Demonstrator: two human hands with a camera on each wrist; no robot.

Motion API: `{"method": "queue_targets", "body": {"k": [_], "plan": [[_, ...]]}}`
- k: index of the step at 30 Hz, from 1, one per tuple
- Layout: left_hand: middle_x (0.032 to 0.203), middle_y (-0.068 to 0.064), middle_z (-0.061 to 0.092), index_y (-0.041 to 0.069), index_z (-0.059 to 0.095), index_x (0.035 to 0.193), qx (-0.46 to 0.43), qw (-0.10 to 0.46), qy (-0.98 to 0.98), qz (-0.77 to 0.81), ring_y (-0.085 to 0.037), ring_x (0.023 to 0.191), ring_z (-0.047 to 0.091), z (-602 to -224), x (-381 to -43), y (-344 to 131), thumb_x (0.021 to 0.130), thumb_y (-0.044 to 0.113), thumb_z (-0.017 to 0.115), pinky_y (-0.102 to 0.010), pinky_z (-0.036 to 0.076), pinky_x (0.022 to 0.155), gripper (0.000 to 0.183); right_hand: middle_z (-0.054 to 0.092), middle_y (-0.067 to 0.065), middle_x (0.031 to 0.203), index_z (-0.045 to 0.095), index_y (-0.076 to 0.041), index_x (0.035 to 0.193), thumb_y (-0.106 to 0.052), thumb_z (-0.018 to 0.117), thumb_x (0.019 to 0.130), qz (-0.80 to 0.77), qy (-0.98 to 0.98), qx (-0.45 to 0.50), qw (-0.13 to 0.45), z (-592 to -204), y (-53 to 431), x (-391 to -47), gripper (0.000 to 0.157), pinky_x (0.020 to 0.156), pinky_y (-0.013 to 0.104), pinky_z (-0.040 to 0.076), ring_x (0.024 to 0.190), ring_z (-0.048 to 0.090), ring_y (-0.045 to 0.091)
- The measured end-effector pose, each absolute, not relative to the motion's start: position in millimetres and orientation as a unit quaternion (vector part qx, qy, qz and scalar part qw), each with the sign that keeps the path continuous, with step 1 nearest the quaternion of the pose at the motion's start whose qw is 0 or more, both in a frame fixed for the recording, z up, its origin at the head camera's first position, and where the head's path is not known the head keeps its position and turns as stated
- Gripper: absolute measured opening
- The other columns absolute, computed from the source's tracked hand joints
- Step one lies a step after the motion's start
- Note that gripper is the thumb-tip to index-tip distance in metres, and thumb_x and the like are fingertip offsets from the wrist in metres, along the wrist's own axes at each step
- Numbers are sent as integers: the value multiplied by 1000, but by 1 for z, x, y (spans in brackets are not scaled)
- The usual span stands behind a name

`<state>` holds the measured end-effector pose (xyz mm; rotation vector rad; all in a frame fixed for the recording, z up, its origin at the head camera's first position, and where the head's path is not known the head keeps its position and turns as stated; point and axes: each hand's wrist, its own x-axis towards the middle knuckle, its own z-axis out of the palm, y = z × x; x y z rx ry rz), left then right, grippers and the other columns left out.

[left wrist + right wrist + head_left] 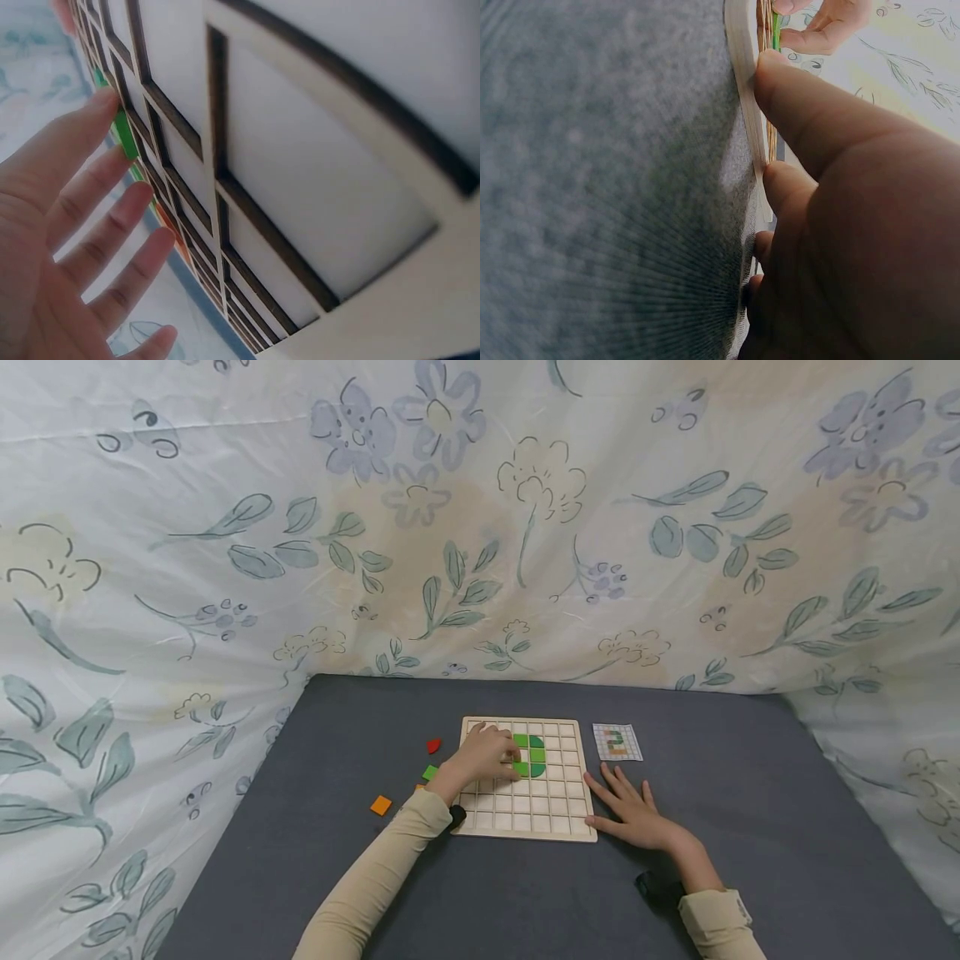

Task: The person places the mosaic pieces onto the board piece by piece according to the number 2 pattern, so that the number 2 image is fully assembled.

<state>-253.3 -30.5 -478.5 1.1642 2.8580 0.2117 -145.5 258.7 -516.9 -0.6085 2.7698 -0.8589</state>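
Observation:
A wooden grid board (558, 810) lies on the table. Over its left half is my left hand (483, 756), thumb and index finger pinching a green square tile (126, 135) at the grid; in the head view the fingers partly hide it. Several green squares (537, 755) and darker green rounded pieces (537, 770) sit in the cells near the fingertips. My right hand (633, 814) lies spread, with its fingertips touching the board's right edge; the right wrist view shows thumb and fingers (802, 112) along that rim.
Left of the board lie a red piece (434, 746), a green tile (430, 772) and an orange tile (381, 806); another orange one is mostly behind the left wrist. A small pattern card (617, 742) lies right of the board. Floral cloth (480, 568) hangs behind the dark table (525, 893).

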Motion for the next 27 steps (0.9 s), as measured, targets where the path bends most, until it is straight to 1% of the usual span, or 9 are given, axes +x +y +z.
{"method": "queue_targets", "body": {"k": [5, 10, 14, 21, 27], "plan": [[101, 11, 61, 31, 71, 99, 367, 33, 927, 71, -17, 100, 55, -479, -253, -30, 76, 48, 71, -52, 26, 109, 29, 4, 18, 155, 21, -19, 149, -49, 53, 89, -275, 936, -187, 111, -523, 262, -150, 75, 101, 69, -13, 140, -3, 42], [97, 10, 62, 30, 71, 100, 370, 39, 924, 85, -16, 98, 55, -477, -251, -29, 76, 45, 72, -53, 25, 109, 28, 3, 16, 155, 20, -20, 149, -51, 53, 89, -273, 937, -185, 112, -526, 263, -151, 75, 101, 69, -13, 141, -4, 41], [96, 10, 62, 30, 71, 100, 377, 33, 921, 87, -15, 96, 55, -478, -251, -30, 76, 45, 72, -54, 26, 109, 28, 3, 16, 155, 20, -21, 149, -51, 53, 89, -274, 937, -183, 114, -526, 263, -152, 75, 101, 69, -13, 141, -4, 40], [100, 10, 62, 30, 71, 100, 380, 23, 921, 86, -15, 95, 56, -480, -254, -37, 77, 46, 71, -55, 27, 107, 28, 4, 17, 155, 22, -19, 149, -52, 53, 88, -276, 937, -182, 114, -522, 262, -150, 76, 101, 69, -13, 140, -3, 41], [93, 7, 63, 27, 72, 100, 371, 22, 923, 95, -17, 93, 56, -479, -255, -45, 79, 44, 70, -55, 29, 106, 27, 5, 18, 155, 22, -18, 149, -51, 53, 88, -278, 936, -181, 116, -520, 260, -149, 76, 101, 69, -13, 140, -3, 41]]}}
